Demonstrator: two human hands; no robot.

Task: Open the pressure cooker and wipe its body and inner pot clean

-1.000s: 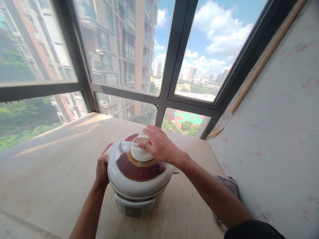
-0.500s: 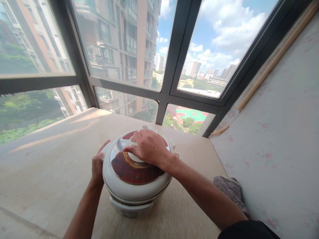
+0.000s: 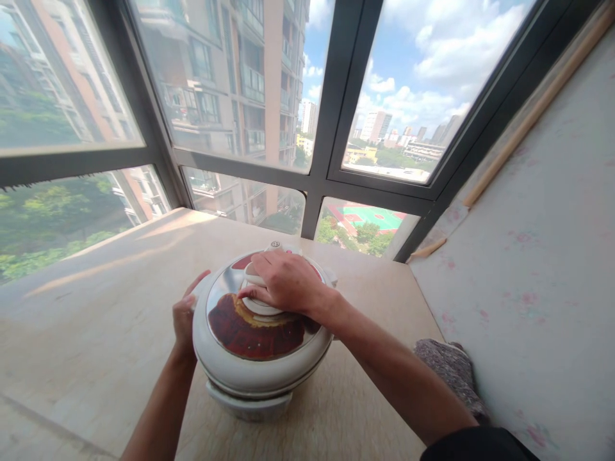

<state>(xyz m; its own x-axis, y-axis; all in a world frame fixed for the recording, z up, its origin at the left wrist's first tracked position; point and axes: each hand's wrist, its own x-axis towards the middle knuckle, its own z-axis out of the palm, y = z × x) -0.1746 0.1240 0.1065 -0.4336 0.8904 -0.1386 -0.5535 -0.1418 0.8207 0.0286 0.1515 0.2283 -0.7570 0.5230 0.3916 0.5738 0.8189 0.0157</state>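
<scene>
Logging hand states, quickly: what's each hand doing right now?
Left hand: closed on the side handle of the rice cooker, fingers partly hidden.
Right hand: closed over the lid knob.

A round, off-white cooker (image 3: 262, 370) with a pale grey front panel (image 3: 250, 404) stands on a light, streaked ledge (image 3: 110, 346), its lid (image 3: 259, 336) seated on the body, glossy dark red and gold around a white top handle (image 3: 252, 275).
</scene>
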